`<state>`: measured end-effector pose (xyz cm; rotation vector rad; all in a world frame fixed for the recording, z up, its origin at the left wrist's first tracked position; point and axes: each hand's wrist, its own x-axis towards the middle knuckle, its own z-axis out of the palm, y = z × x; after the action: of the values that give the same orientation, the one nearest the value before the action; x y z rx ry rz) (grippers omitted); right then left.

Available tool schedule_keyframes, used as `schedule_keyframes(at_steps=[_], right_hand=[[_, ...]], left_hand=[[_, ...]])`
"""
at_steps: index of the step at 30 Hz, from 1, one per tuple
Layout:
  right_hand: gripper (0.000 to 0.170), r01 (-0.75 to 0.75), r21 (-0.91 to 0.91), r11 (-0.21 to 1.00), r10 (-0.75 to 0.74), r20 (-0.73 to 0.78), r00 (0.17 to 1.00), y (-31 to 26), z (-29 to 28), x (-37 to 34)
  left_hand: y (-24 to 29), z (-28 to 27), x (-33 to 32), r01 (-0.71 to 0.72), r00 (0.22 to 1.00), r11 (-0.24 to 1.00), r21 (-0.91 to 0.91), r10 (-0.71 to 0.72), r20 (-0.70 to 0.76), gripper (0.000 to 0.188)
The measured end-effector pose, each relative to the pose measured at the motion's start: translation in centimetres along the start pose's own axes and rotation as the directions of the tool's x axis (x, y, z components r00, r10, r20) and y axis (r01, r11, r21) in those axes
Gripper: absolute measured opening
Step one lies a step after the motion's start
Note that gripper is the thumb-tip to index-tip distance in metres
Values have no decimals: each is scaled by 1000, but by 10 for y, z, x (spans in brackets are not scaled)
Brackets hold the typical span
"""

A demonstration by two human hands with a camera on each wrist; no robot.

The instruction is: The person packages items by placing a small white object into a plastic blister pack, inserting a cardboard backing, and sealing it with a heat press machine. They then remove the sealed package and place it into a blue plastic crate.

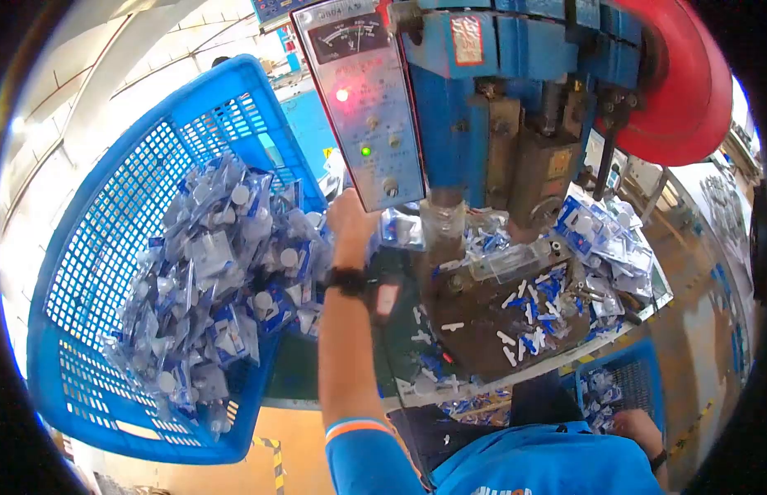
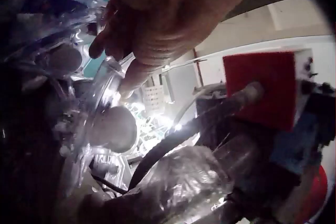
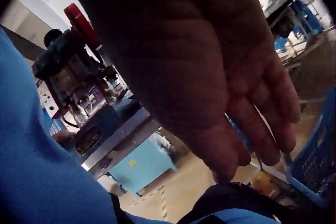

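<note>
A factory workshop: a blue machine (image 1: 532, 49) with a red wheel (image 1: 689, 99), a control box (image 1: 379, 165) (dial (image 1: 348, 37) above, lights (image 1: 366, 151) below), a basket (image 1: 161, 441) heaped with bagged parts (image 1: 218, 268), striped tape (image 1: 279, 466) on the floor (image 1: 305, 437).

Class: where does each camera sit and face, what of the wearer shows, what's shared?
Head: on the head, facing forward and down at the machine; left hand, right hand and shirt show.
Left wrist: worn there, facing packets and a red panel; left hand shows.
Right wrist: worn there, facing the right hand's palm; shirt shows.
Head and right wrist share the machine.
</note>
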<state>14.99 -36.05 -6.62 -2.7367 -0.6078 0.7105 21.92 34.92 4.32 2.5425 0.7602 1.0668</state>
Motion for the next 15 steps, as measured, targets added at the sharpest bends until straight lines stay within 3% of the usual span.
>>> schedule_keyframes(at_steps=[2,3,5,8,11,15], right_hand=[[27,190,-166,968,-186,40,982,17,8,30],[28,254,-162,953,-254,19,967,16,10,40],[30,374,-168,912,-384,-25,923,10,5,56],[36,427,-138,894,-427,32,904,-20,-5,75],[39,632,-130,764,-640,-21,768,-24,9,94],[36,604,-110,790,-591,129,796,-49,10,96]], left_hand=[[19,-49,-18,49,982,983,176,-80,174,54],[21,-63,-29,61,958,962,265,-130,255,53],[-5,-76,-62,62,960,964,259,-128,247,50],[1,-98,-111,111,964,968,226,-160,211,47],[-7,-114,-149,235,947,963,130,-257,193,47],[-4,-135,-177,375,902,911,170,-401,159,50]])
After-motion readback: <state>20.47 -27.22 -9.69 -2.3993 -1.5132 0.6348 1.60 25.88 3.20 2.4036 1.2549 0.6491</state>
